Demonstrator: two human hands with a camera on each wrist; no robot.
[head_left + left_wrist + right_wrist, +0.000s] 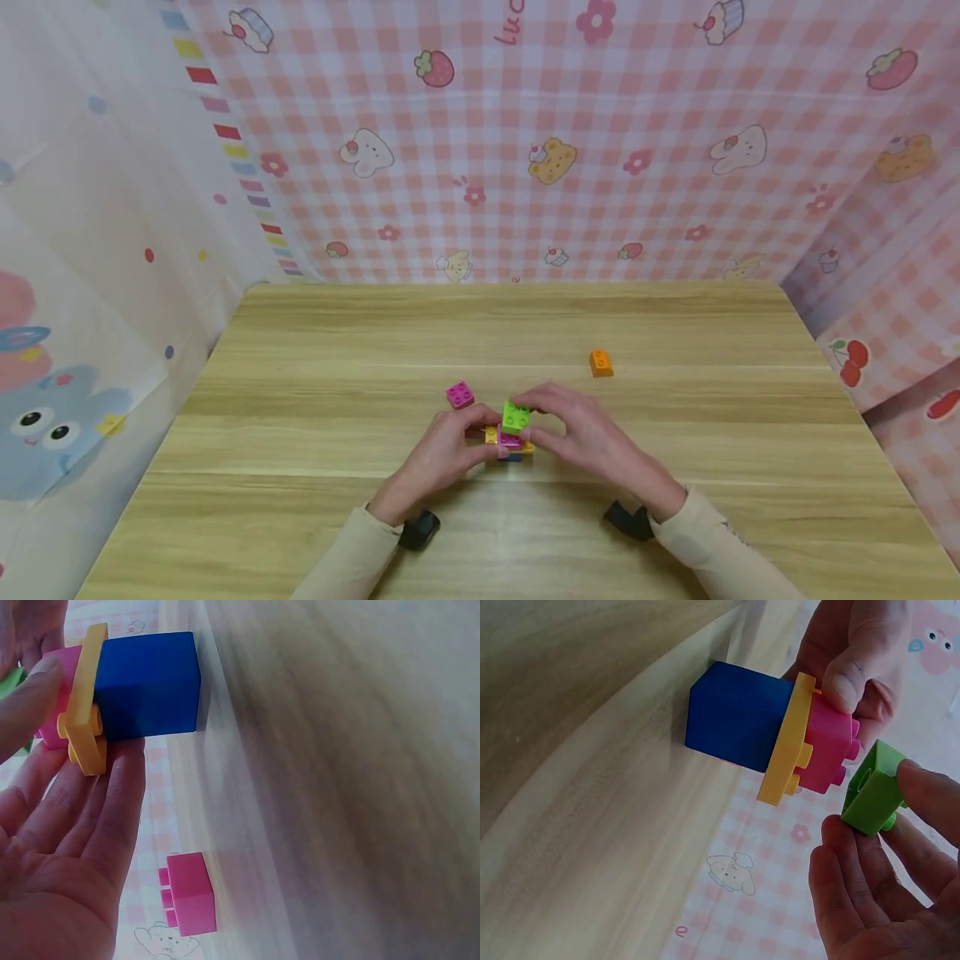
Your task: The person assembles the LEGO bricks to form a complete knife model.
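A stack of toy building bricks stands on the table: a blue brick (739,716) at the bottom, a flat yellow plate (786,750) across it and a pink brick (826,742) on top. My left hand (447,446) grips the stack by the pink brick, thumb on the near side and fingers behind. My right hand (573,425) pinches a light green brick (515,417) between thumb and fingers. In the right wrist view the green brick is tilted and apart from the pink brick's studs, with its hollow underside facing them.
Behind my left hand a loose pink brick (460,395) lies on the wooden table (300,375). Farther right and back sits an orange brick (601,362). A pink checked cloth (510,108) hangs beyond the table's far edge.
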